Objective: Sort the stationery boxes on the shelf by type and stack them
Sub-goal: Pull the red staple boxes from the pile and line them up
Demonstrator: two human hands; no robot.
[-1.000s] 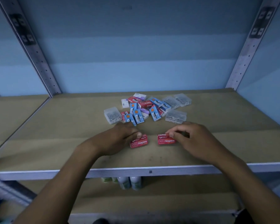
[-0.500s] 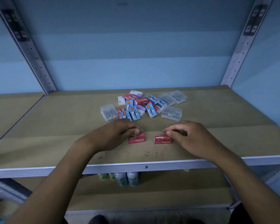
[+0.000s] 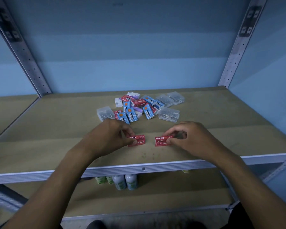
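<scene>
Two red staple boxes, one in each hand, stand on edge near the front of the shelf (image 3: 56, 129). The left hand (image 3: 109, 138) pinches the left box (image 3: 138, 140) between thumb and fingers; the right hand (image 3: 191, 140) pinches the right box (image 3: 162, 140) the same way, and the two boxes are apart. Behind them lies the unsorted pile (image 3: 137, 106) (blue, red and purple boxes jumbled together), flanked by clear cases (image 3: 169, 114) of metal clips. Bottles (image 3: 124, 181) stand on the shelf below.
</scene>
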